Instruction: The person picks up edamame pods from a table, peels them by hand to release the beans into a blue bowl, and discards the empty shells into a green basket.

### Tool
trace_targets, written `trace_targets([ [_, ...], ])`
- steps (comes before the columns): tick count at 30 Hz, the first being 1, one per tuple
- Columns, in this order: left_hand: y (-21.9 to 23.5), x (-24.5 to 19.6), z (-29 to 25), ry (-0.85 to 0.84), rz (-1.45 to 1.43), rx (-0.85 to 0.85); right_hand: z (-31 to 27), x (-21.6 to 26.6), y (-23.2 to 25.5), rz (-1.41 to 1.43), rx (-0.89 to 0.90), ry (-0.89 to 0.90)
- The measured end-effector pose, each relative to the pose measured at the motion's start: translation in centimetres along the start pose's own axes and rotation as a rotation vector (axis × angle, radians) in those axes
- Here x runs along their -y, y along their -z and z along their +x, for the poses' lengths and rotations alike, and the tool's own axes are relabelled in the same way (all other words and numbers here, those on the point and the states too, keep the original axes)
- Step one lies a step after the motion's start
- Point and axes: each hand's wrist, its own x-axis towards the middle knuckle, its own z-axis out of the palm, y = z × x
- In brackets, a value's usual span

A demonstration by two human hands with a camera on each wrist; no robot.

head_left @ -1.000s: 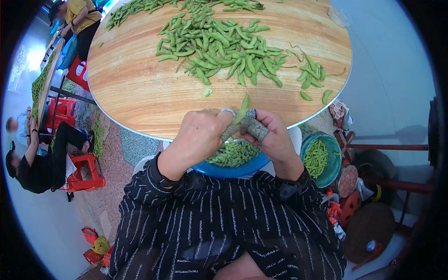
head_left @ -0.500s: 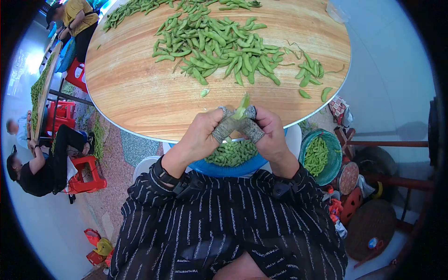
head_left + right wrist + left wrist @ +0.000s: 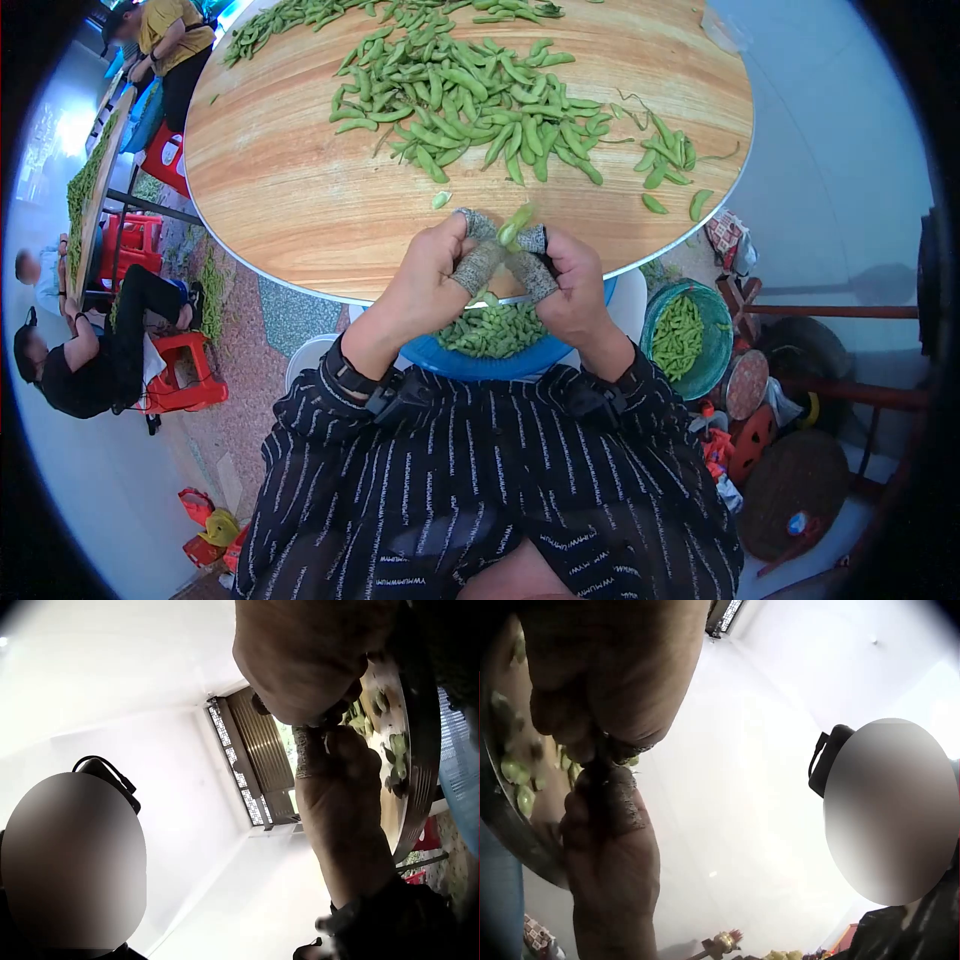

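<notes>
Over the table's near edge, both hands meet at a green soybean pod (image 3: pixel 515 228) in the head view. My left hand (image 3: pixel 420 275) and right hand (image 3: pixel 582 290) pinch its lower end between thumbs and forefingers, which wear grey knitted finger sleeves; the pod's top points up, slightly blurred. Straight below the hands, shelled green beans (image 3: pixel 492 330) fill a blue basin (image 3: pixel 470 367). In the wrist views the two hands touch at the fingertips, and the pod is mostly hidden behind them.
A heap of soybean pods (image 3: pixel 470 95) covers the middle of the round wooden table (image 3: pixel 270 225), with a smaller cluster (image 3: pixel 668 150) to its right. One pale empty hull (image 3: pixel 441 200) lies near the hands. A green basket (image 3: pixel 708 370) of pods stands right. Other people sit at a table far left.
The left hand has turned from back-up to thumb-up beside the right hand. The pod has shifted slightly and tilts more to the right. The heap is unchanged.
</notes>
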Motion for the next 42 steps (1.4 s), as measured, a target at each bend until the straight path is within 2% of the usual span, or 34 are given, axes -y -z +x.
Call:
trace_targets([
  [2, 0.1, 0.0, 0.1, 0.039, 0.032, 0.039, 0.0, -0.2, 0.0, 0.045, 0.021, -0.070],
  [3, 0.0, 0.2, 0.2, -0.006, 0.025, 0.015, 0.1, 0.2, 0.0, 0.044, 0.022, -0.070],
  [5, -0.1, 0.4, 0.4, -0.051, 0.019, -0.011, 0.4, 1.1, -0.2, -0.243, 0.020, 0.086],
  [6, -0.1, 0.5, 0.5, -0.062, 0.021, -0.013, 0.4, 1.0, -0.3, -0.242, 0.022, 0.086],
  [8, -0.4, 0.9, 0.7, -0.074, 0.021, -0.013, 0.5, 1.0, -0.2, -0.573, 0.033, 0.255],
  [9, -0.6, 1.2, 0.8, -0.093, -0.052, -0.033, 0.5, 1.0, -0.2, -0.575, 0.033, 0.257],
  [11, -0.4, 0.9, 0.9, -0.113, -0.125, -0.057, 0.6, 1.2, -0.3, -0.368, 0.023, 0.111],
  [12, 0.1, 0.3, 0.7, 0.016, -0.111, -0.006, 0.6, 1.1, -0.3, -0.368, 0.023, 0.112],
  [13, 0.4, 0.0, 0.6, 0.144, -0.098, 0.046, 0.5, 0.9, -0.3, -0.231, 0.009, 0.055],
  [14, 0.6, 0.2, 0.6, 0.144, -0.098, 0.046, 0.5, 0.9, -0.2, -0.094, -0.006, -0.003],
  [16, 0.8, 0.8, 0.5, -0.026, -0.056, -0.020, 0.5, 0.8, -0.1, -0.062, -0.027, -0.046],
  [17, 0.8, 0.6, 0.4, -0.025, -0.055, -0.017, 0.4, 0.8, -0.1, -0.031, -0.046, -0.088],
  [19, 0.8, -0.9, 0.2, 0.087, -0.221, -0.066, 0.3, 0.6, 0.1, -0.080, -0.023, -0.064],
  [20, 0.9, -1.4, 0.2, 0.087, -0.221, -0.069, 0.4, 0.5, 0.1, -0.130, 0.003, -0.038],
  [22, 1.2, -2.0, 0.4, 0.117, -0.001, 0.027, 0.4, 0.6, -0.1, -0.182, 0.009, -0.014],
  [23, 1.4, -1.7, 0.6, 0.120, -0.003, 0.025, 0.4, 0.7, -0.2, -0.234, 0.011, 0.008],
  [26, 1.7, -0.8, 0.9, 0.023, 0.137, 0.070, 0.3, 0.7, 0.2, -0.271, 0.014, -0.013],
  [28, 1.4, -1.5, 0.6, 0.210, -0.291, 0.080, 0.3, 1.2, -0.1, -0.291, 0.002, 0.020],
  [29, 1.4, -1.5, 0.5, 0.208, -0.289, 0.081, 0.3, 1.3, -0.1, -0.312, -0.011, 0.054],
  [31, 1.5, -1.4, 0.3, 0.287, -0.593, 0.119, 0.2, 0.7, 0.2, -0.379, 0.009, 0.096],
  [32, 1.5, -1.3, 0.2, 0.284, -0.591, 0.118, 0.3, 0.6, 0.4, -0.447, 0.032, 0.138],
  [33, 1.4, -1.2, 0.1, 0.270, -0.565, 0.104, 0.3, 0.8, 0.5, -0.447, 0.033, 0.144],
  [35, 1.0, -1.0, -0.2, 0.248, -0.534, 0.083, 0.3, 2.1, 0.6, -0.073, 0.036, -0.133],
  [36, 0.4, -0.7, -0.4, 0.163, -0.333, 0.013, 0.3, 2.7, 0.7, -0.072, 0.042, -0.127],
  [37, -0.1, -0.5, -0.6, 0.080, -0.132, -0.056, 0.3, 3.3, 1.0, 0.098, 0.044, -0.219],
  [38, -0.5, -0.4, -0.8, 0.078, -0.133, -0.060, 0.3, 3.6, 1.1, 0.269, 0.046, -0.311],
  [40, -1.1, -0.2, -0.9, -0.156, 0.322, -0.148, 0.4, 3.1, 0.9, 0.247, 0.043, -0.300],
  [42, -1.2, -0.2, -1.0, -0.220, 0.399, -0.158, 0.4, 2.6, 1.0, 0.226, 0.036, -0.286],
])
